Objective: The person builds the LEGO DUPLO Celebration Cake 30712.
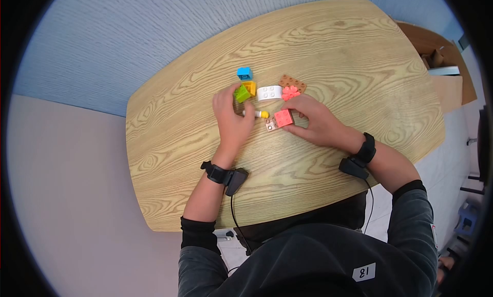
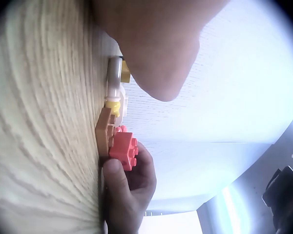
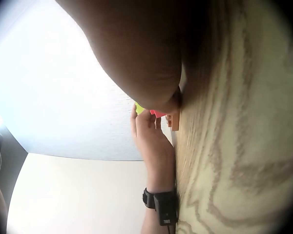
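Observation:
In the head view my left hand has its fingers curled at a tilted green brick, beside a yellow brick. My right hand pinches a coral-red brick between thumb and fingers. Under and beside that brick lies a brown plate; the left wrist view shows the red brick upon or against the plate. A small figure with a yellow head lies between the hands. The right wrist view shows part of the green brick at the left fingers.
Beyond the hands are a blue brick, a white arched brick, a coral flower piece and another brown studded plate. The wooden table meets a blue wall at its far side. An open cardboard box stands off its right edge.

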Demonstrator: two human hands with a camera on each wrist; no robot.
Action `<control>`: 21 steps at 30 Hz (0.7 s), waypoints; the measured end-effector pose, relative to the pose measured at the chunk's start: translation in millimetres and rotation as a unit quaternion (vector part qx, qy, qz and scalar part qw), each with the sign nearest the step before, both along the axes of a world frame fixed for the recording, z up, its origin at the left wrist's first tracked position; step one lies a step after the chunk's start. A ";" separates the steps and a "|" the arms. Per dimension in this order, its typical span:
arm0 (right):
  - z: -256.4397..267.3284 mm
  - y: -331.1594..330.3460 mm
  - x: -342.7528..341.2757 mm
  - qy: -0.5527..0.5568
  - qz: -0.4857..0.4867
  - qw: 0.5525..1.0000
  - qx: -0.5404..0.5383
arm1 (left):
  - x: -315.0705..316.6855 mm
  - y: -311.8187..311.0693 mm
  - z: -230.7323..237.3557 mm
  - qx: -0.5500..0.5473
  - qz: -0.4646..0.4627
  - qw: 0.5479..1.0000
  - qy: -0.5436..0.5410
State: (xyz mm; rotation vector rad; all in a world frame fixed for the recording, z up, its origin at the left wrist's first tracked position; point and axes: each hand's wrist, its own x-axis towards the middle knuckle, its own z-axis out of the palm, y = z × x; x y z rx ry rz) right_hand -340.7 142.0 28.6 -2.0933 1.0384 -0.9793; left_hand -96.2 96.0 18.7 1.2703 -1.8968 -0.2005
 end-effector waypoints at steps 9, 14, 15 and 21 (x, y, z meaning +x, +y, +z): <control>-2.7 -1.2 0.3 -0.006 0.004 0.999 -0.036 | 0.9 -10.8 -2.0 -0.048 0.001 0.998 -0.044; 1.5 -0.7 0.0 0.009 0.008 1.000 -0.002 | 6.6 -25.4 2.4 -0.041 -0.005 0.986 -0.161; 2.4 -0.6 0.3 0.013 0.006 1.000 0.004 | 7.8 -25.3 4.2 -0.049 -0.011 0.974 -0.220; -2.5 -1.2 2.9 0.010 -0.005 1.000 -0.013 | 11.9 -29.2 -0.8 -0.062 -0.059 0.991 -0.107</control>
